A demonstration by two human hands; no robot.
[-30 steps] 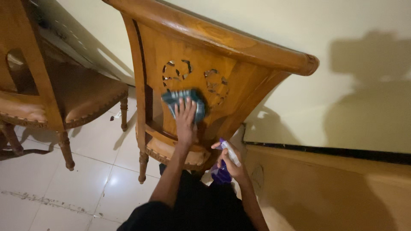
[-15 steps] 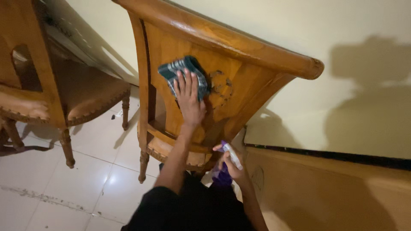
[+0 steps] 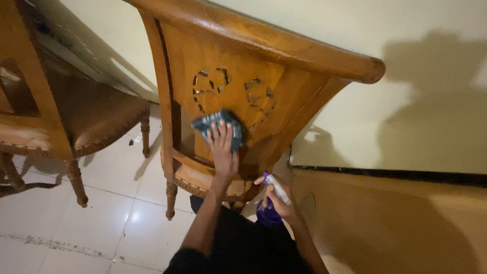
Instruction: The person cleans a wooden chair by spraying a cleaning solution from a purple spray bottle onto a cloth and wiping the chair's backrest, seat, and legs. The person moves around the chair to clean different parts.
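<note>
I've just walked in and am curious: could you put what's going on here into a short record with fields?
Left hand: pressed flat on a blue-grey cloth
Cloth: against the carved back of the wooden chair
Right hand: grips a purple spray bottle with a white nozzle, held low beside the chair
Nearby: second wooden chair to the left, on a white tiled floor
Behind: cream wall
</note>
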